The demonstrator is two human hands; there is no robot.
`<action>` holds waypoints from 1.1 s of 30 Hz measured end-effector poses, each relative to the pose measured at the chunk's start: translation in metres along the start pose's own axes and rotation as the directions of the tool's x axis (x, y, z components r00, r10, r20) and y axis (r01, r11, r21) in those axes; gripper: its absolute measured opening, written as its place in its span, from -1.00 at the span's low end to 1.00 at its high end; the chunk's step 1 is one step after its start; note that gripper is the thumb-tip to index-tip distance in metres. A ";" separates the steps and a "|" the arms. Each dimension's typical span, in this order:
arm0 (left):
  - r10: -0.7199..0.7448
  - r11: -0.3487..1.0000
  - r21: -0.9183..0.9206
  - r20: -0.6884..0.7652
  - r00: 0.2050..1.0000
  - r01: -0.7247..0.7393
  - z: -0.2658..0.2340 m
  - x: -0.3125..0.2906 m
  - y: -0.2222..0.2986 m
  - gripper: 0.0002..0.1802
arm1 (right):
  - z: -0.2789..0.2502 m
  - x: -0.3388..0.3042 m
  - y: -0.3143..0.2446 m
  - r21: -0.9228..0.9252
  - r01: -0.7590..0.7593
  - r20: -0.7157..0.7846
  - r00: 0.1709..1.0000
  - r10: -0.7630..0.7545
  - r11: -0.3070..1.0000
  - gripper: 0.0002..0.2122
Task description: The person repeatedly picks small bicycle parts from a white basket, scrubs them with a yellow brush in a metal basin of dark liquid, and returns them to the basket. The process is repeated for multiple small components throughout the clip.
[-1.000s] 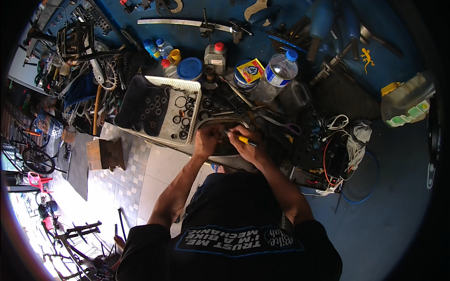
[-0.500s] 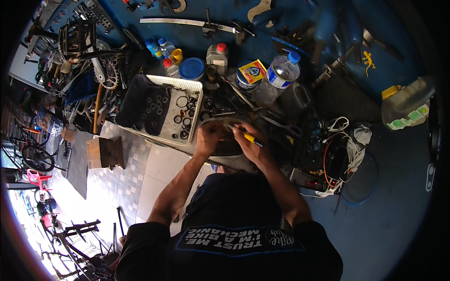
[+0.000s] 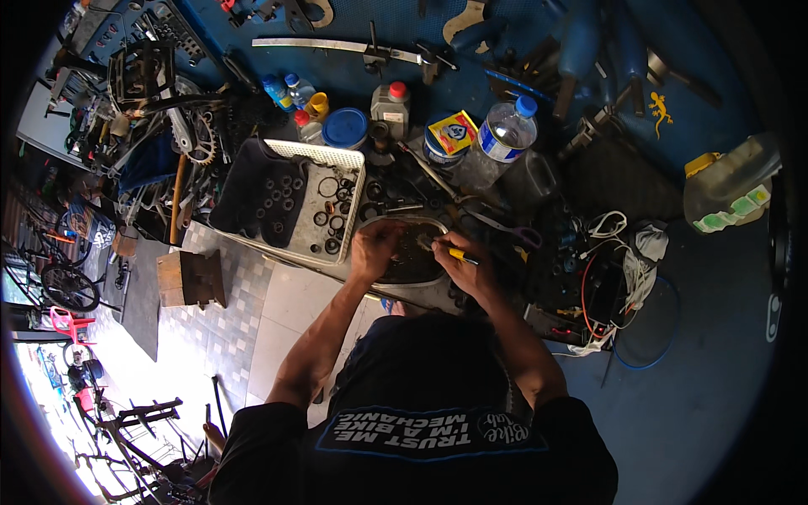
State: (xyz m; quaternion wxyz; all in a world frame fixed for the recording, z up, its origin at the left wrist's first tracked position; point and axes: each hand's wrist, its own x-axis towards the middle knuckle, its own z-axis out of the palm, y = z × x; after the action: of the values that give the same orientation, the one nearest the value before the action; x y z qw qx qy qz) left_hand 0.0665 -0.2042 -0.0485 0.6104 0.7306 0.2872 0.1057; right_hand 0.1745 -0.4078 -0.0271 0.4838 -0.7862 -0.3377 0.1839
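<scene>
A pale-rimmed tub [image 3: 443,271] with dark, wet-looking contents stands at the bench's front edge. Over its left side my left hand [image 3: 375,250] is closed, fingers pinched together; whatever they hold is too small and dark to make out. My right hand [image 3: 465,266], at the tub's right rim, grips a tool with a yellow-and-black handle [image 3: 459,254]. Its pale, brush-like tip points left over the tub, apart from my left hand. Left of the tub, a cream plastic basket [image 3: 357,181] holds a dark cloth [image 3: 252,172] and several rings and bearings [image 3: 328,220].
Behind the tub stand a grey bottle with a red cap [image 3: 390,109], a blue-lidded tub [image 3: 345,125] and a large clear bottle [image 3: 507,130]. Purple-handled scissors [image 3: 513,229] lie to the right, near tangled white cables [image 3: 627,273]. A wooden box [image 3: 190,278] sits lower left.
My right hand has shifted slightly right and down, drawing the tool's tip away from my left hand. More of the tub's dark inside shows between the hands. The left hand stays nearly in place.
</scene>
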 end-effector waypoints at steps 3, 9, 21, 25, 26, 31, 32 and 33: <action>-0.137 0.985 -0.096 0.098 0.986 0.147 -0.001 -0.003 -0.009 -0.73 | -0.004 -0.002 0.000 -0.154 0.117 0.044 0.993 -0.112 0.981 -0.83; -0.151 0.847 -0.484 0.176 0.973 0.219 0.001 -0.005 -0.035 -0.70 | -0.003 -0.012 0.009 -0.421 0.323 0.025 0.938 -0.345 0.848 -0.81; 0.039 0.980 -0.192 -0.072 0.997 -0.053 0.015 -0.010 -0.011 -0.42 | 0.007 0.012 -0.045 0.085 0.025 0.027 0.999 -0.027 0.996 -0.82; -0.063 0.937 -0.347 -0.042 0.997 0.045 0.011 -0.011 -0.015 -0.45 | 0.003 0.012 -0.023 -0.033 0.044 -0.008 0.999 -0.044 0.999 -0.83; -0.054 0.956 -0.289 -0.021 0.998 0.046 0.011 -0.012 -0.012 -0.47 | 0.005 0.009 -0.040 0.010 0.070 -0.027 0.997 -0.069 0.998 -0.81; -0.052 0.937 -0.350 -0.079 0.996 0.021 0.012 -0.007 -0.007 -0.46 | 0.003 0.009 -0.014 -0.117 0.031 -0.027 0.999 -0.034 0.993 -0.78; -0.041 0.927 -0.374 -0.055 0.998 0.018 0.009 -0.006 -0.014 -0.46 | 0.003 0.008 -0.010 0.054 -0.011 -0.022 1.000 0.012 0.998 -0.79; -0.035 0.950 -0.311 -0.020 0.999 0.027 0.007 -0.005 -0.014 -0.47 | 0.004 0.009 -0.019 0.055 0.022 -0.040 0.999 -0.020 0.998 -0.81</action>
State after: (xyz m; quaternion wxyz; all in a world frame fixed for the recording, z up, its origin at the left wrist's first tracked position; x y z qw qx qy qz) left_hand 0.0620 -0.2112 -0.0624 0.7156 0.6195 0.2861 0.1493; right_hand 0.1717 -0.3934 -0.0115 0.5139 -0.7723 -0.3311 0.1729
